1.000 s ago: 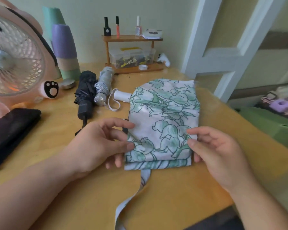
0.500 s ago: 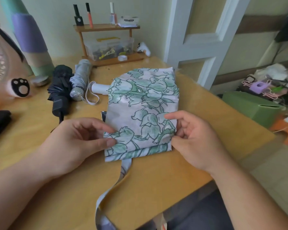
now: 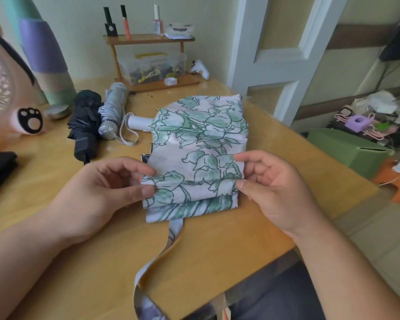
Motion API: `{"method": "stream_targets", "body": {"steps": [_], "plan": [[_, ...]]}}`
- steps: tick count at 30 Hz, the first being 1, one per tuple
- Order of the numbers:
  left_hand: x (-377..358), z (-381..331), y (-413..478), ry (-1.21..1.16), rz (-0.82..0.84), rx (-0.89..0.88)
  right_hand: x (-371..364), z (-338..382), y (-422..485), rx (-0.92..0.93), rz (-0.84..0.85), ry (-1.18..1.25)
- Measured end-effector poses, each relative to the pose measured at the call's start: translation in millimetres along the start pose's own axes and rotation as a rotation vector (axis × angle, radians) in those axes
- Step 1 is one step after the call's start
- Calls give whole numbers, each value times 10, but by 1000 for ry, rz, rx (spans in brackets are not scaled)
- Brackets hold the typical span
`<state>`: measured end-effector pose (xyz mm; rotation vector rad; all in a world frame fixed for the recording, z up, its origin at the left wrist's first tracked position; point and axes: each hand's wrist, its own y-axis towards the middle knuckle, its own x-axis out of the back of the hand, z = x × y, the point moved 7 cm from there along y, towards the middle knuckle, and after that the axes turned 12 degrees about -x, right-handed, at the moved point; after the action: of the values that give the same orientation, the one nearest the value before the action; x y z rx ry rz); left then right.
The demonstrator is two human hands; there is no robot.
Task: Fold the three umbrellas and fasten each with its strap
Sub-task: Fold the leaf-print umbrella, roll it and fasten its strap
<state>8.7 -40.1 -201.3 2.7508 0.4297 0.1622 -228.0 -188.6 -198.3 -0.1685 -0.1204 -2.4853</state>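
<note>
Umbrella canopy [image 3: 199, 144] lies flattened, white with green flowers, strap [image 3: 172, 232] trailing loose.

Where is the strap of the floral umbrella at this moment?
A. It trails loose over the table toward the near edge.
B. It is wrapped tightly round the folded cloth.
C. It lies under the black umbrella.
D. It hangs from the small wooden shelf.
A: the strap runs loose from under the floral umbrella across the table to its near edge, while the left hand and the right hand pinch only the folded cloth at its sides.
</note>
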Motion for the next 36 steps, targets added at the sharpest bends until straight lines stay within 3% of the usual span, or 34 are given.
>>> {"method": "stream_targets", "body": {"steps": [9,15,21,25,29,32,34,36], "plan": [[-125,-91,-19,235,137,-69,8,26,-34,-21,-51,-82],[-264,-351,-39,831,218,-367,-4,105,-87,70,-196,-289],[-342,-476,-25,937,258,-464,-33,69,-76,86,-230,-386],[-489,-810,374,834,227,-370,-96,70,-73,101,-201,-430],[-1007,-643,963,1176,548,-419,-127,90,-103,135,-187,-492],[-1341,-93,978,1284,840,-295,-172,95,-145,182,-189,-572],[-1428,154,806,1319,934,-253,-143,105,-167,207,-180,-561],[-1427,241,676,1301,922,-223,-2,160,-189,210,-207,-478]]}}
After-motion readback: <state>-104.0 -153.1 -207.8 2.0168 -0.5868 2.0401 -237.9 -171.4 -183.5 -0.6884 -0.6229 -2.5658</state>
